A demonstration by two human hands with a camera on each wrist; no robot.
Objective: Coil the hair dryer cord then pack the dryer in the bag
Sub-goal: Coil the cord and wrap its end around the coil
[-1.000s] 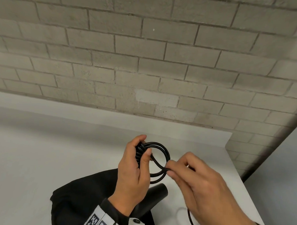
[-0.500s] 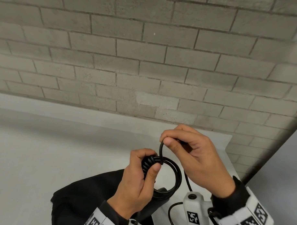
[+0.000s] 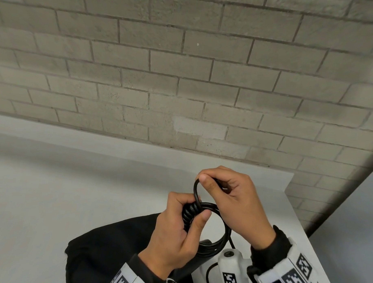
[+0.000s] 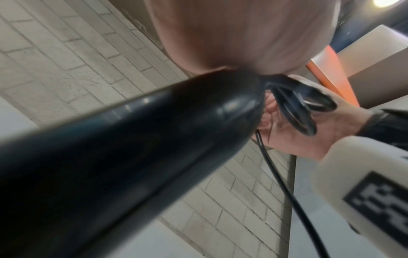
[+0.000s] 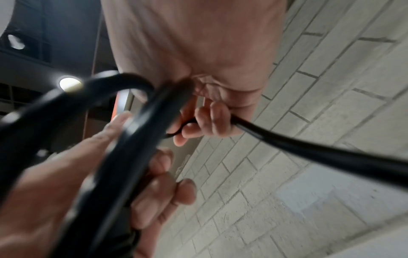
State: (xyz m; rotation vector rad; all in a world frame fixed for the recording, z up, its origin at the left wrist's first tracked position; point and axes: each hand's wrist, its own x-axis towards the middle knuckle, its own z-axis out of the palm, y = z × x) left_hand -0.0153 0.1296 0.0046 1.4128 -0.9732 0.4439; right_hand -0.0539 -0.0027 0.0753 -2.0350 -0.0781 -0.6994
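Observation:
My left hand [image 3: 178, 232] grips several stacked loops of the black hair dryer cord [image 3: 215, 242], thumb pressed on the bundle. My right hand [image 3: 228, 198] pinches a strand of the cord above the coil and holds it in a small arch over my left fingers. In the right wrist view the cord [image 5: 309, 150] runs out from my curled right fingers [image 5: 212, 120]. The black dryer body [image 4: 123, 157] fills the left wrist view, below my left hand. The black bag [image 3: 105, 248] lies on the white table [image 3: 52, 196] beneath my hands.
A grey brick wall [image 3: 183, 77] stands behind the table. The table's right edge [image 3: 317, 258] runs close to my right wrist, with floor beyond it. Loose cord [image 3: 208, 275] trails on the table near my wrists.
My right hand rose from beside the coil to above it, carrying a strand of cord up and over toward my left hand. The coil in my left hand has grown thicker.

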